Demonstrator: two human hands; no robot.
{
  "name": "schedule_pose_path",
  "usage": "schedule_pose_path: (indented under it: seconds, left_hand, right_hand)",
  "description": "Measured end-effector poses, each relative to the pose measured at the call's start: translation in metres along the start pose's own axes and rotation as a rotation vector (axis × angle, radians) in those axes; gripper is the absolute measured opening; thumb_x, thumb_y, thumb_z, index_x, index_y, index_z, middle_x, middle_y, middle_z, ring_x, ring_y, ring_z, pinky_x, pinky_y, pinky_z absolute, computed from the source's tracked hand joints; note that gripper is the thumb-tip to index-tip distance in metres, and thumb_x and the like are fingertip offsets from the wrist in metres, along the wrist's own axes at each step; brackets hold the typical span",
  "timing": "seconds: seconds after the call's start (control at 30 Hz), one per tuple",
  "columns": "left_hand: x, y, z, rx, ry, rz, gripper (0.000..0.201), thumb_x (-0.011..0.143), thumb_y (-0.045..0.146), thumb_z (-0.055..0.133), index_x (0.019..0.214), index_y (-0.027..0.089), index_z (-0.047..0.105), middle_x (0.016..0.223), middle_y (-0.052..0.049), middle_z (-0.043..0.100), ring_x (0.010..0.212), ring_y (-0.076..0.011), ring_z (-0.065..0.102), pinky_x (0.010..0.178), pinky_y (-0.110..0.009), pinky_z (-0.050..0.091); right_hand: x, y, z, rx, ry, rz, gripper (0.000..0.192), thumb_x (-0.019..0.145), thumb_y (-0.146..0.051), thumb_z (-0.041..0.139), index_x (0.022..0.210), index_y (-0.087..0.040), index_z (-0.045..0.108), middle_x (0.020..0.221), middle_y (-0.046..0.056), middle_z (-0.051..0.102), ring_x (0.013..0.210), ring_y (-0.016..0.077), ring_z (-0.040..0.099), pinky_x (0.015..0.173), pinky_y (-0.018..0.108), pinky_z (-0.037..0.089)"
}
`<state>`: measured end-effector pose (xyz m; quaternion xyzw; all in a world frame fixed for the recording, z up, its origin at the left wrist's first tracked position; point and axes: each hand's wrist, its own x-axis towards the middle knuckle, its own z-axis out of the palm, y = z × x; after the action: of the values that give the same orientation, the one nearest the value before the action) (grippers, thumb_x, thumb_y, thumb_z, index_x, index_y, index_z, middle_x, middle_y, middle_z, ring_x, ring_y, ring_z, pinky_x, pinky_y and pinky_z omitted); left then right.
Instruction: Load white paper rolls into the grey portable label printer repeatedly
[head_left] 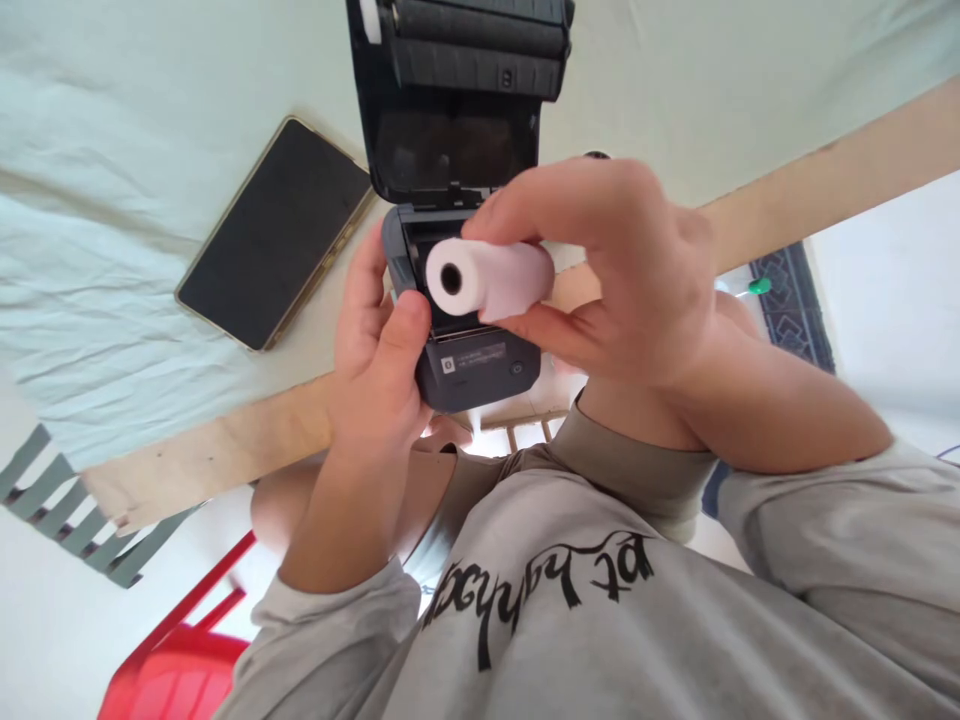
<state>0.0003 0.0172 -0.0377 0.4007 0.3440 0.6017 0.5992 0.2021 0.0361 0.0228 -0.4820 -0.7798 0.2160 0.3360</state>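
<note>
Head view shows the right hand (pixel 615 265) grasping a white paper roll (pixel 487 278) between thumb and fingers, just above the open label printer (pixel 465 350). The left hand (pixel 379 370) grips the printer's side. A phone (pixel 277 235) lies on the table (pixel 112 300) near its front edge.

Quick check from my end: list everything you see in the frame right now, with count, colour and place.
paper roll: 1, white, held over the printer's open bay
printer: 1, black, lid open, centre on the table
phone: 1, dark screen, gold edge, left of printer
table cloth: 1, pale green, over wooden table
chair: 1, red, lower left
left hand: steadies printer's left side
right hand: grips the roll
</note>
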Motion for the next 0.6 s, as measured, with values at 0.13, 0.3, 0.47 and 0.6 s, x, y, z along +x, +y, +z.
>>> schedule_pose_path:
  seconds: [0.13,0.3,0.47,0.6]
  left_hand:
    - [-0.003,0.005,0.004,-0.036,-0.010,-0.054,0.041,0.096,0.048,0.070,0.130,0.025,0.067,0.119,-0.001,0.075,0.104,-0.0137,0.073,0.099,-0.026,0.063]
    - [-0.003,0.005,0.000,-0.032,-0.062,-0.055,0.046,0.094,0.049,0.073,0.131,0.025,0.066,0.122,-0.002,0.074,0.103,-0.0150,0.073,0.096,-0.028,0.065]
    - [-0.003,0.001,-0.005,-0.012,-0.097,-0.055,0.047,0.091,0.051,0.074,0.134,0.034,0.066,0.136,-0.001,0.070,0.123,-0.0253,0.071,0.103,-0.040,0.064]
    - [-0.003,0.002,-0.002,-0.028,-0.066,-0.041,0.047,0.093,0.060,0.068,0.132,0.034,0.067,0.135,-0.001,0.069,0.127,-0.0252,0.068,0.106,-0.041,0.061]
  right_hand:
    - [0.006,-0.010,0.011,-0.182,0.033,-0.160,0.018,0.098,-0.026,0.052,0.112,-0.022,0.062,0.110,-0.003,0.073,0.107,0.0105,0.070,0.090,0.025,0.059]
    - [0.006,-0.008,0.017,-0.279,0.053,-0.304,0.014,0.093,-0.016,0.050,0.100,-0.022,0.061,0.095,-0.007,0.074,0.081,0.0083,0.069,0.078,0.028,0.056]
    - [0.004,-0.007,0.016,-0.239,0.057,-0.286,0.016,0.099,-0.025,0.051,0.095,-0.024,0.066,0.101,-0.005,0.076,0.093,0.0106,0.072,0.084,0.033,0.056]
    - [0.000,-0.011,0.008,-0.223,0.083,-0.432,0.012,0.097,-0.026,0.054,0.090,-0.024,0.064,0.099,-0.006,0.076,0.089,0.0111,0.069,0.080,0.035,0.051]
